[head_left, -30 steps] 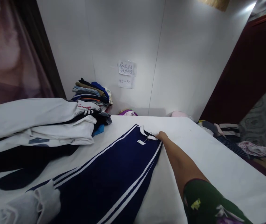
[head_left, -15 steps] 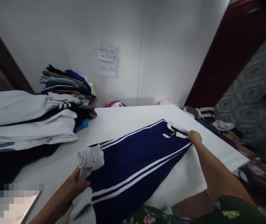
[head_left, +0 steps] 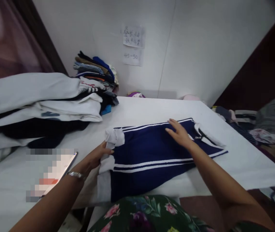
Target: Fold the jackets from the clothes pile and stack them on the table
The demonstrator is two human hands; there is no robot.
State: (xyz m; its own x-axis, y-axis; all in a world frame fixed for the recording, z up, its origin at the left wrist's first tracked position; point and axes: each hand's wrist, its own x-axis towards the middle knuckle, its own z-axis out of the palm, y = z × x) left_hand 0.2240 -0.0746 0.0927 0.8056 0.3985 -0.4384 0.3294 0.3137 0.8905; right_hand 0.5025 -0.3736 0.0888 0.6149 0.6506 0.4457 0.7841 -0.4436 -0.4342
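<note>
A navy sweatshirt (head_left: 142,145) with white double stripes, a white zip collar and pale grey-white fabric at its left end lies stretched across the white table. My left hand (head_left: 103,154) grips the pale end, thumb on top and fingers underneath. Over the upper part of the navy cloth, near the collar, my right hand (head_left: 179,133) is open with its fingers spread. It holds nothing; whether its palm touches the cloth I cannot tell. The collar (head_left: 210,135) points to the right, with a zip pull and a partly covered label beside it.
White and black clothes (head_left: 43,100) are heaped on the left of the white table (head_left: 149,108). Behind them stands a stack of folded garments (head_left: 96,71). A tablet-like device (head_left: 57,174), partly pixelated, lies near my left forearm. More clothes (head_left: 246,119) lie beyond the table's right edge.
My right hand has let go of the collar and moved left over the sweatshirt, fingers spreading. My left hand keeps hold of the pale end. The view has shifted left and down.
</note>
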